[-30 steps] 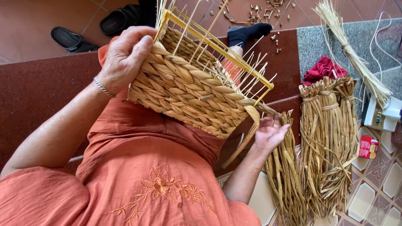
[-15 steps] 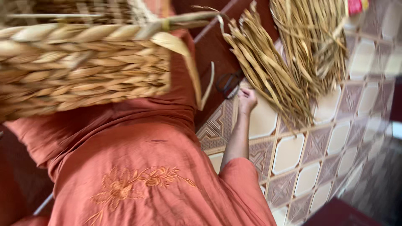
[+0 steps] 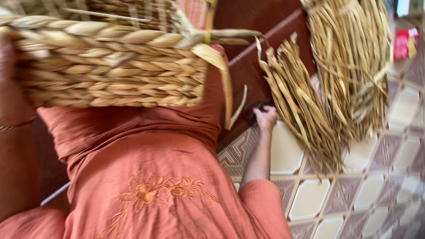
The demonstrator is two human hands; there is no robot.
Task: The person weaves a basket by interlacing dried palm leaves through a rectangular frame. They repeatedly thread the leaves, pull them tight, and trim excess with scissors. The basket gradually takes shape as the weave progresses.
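One woven basket (image 3: 110, 66), unfinished, fills the upper left of the view and rests against the lap of a person in an orange dress (image 3: 155, 177). Its wall is thick braided straw rope in pale tan and gold, laid in horizontal rows; thin bare stakes stand up along the top rim. A loose flat strand (image 3: 228, 93) hangs down from its right corner. What lies inside the basket cannot be told from this angle.

Left hand (image 3: 11, 66): at the basket's left edge, blurred and partly cut off by the frame; whether its grip is closed on the weave cannot be told. A thin bracelet (image 3: 13, 126) sits on that wrist.

Right hand (image 3: 267, 118): down on the floor, well apart from the basket, fingers curled together over a small dark object (image 3: 253, 110) too blurred to name, just beside the nearer bundle of dried reeds (image 3: 301, 110).

Two bundles of dried reeds in all: the nearer fans out across the tiled floor (image 3: 376, 194); the second bundle (image 3: 349, 62) is larger, tied near the top.

Small red box (image 3: 405, 43), upper right corner, on the floor.

Floor: cream tiles framed by brown patterned borders, beside a dark red step (image 3: 248, 26).
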